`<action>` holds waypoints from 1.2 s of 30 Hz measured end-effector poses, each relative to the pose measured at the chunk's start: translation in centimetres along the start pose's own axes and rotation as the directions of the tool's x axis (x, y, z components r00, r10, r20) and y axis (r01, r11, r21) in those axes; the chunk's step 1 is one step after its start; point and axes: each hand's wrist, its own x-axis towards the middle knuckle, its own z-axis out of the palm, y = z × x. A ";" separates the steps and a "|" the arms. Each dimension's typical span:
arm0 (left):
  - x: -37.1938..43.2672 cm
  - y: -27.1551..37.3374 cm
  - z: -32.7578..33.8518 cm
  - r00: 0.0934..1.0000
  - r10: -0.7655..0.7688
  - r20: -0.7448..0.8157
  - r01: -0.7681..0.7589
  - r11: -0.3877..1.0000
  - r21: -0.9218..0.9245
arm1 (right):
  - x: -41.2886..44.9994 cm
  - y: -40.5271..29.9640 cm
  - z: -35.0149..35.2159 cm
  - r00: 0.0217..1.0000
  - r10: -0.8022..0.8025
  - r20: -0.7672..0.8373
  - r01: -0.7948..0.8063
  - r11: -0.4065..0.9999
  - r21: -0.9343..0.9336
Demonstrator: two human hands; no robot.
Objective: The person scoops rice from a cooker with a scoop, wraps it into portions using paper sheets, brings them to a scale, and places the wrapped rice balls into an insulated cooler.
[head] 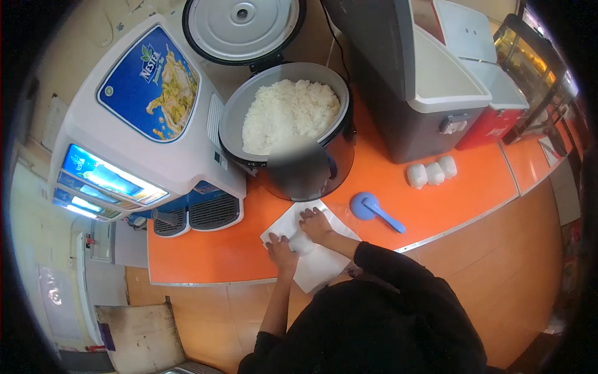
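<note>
A sheet of white paper point(322, 269) lies at the front of the orange counter, its near corner hanging past the edge. My left hand point(281, 255) rests on the paper's left side with fingers apart. Farther right and forward, my right hand point(318, 227) touches the same sheet, its fingers spread and slightly bent. Between the hands the paper looks raised; what is under it is hidden. Right of the sheet is a blue rice paddle point(369, 207). Beyond the paper stands a large rice cooker point(343, 161) full of cooked white rice point(292, 112).
The cooker's lid point(240, 28) is up. A Nestea drink dispenser point(140, 117) stands at left. Three white wrapped bundles point(435, 174) sit before an open grey cooler box point(406, 135). A red cooler box point(490, 128) is beyond. The counter's metal-edged front point(210, 284) curves past me.
</note>
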 end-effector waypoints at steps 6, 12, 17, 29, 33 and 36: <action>-2.1 0.2 3.2 0.982 -0.007 0.188 -0.010 0.996 0.090 | -3.3 1.3 0.4 0.989 -0.084 0.124 0.056 0.975 0.216; -6.7 2.2 5.6 0.997 -0.064 -0.048 0.050 0.968 -0.248 | -7.3 1.8 4.0 0.992 0.024 -0.123 0.029 0.910 0.414; -4.7 5.2 3.6 0.811 -0.304 0.500 0.420 -0.294 -0.859 | -7.6 2.1 2.9 0.993 0.111 -0.048 -0.050 0.737 0.674; -2.2 11.4 -3.8 0.850 0.156 0.502 0.523 -0.151 -0.839 | -14.5 -0.4 -9.6 0.836 0.135 -0.531 -0.002 0.970 0.243; -6.1 16.8 -4.2 0.668 0.456 0.588 0.725 -0.220 -0.653 | -21.8 -2.2 -13.4 0.715 0.355 -0.602 -0.192 0.928 0.318; -11.2 21.8 -6.1 0.506 0.615 0.605 0.828 -0.148 -0.541 | -28.5 -4.1 -17.4 0.571 0.588 -0.573 -0.369 0.807 0.460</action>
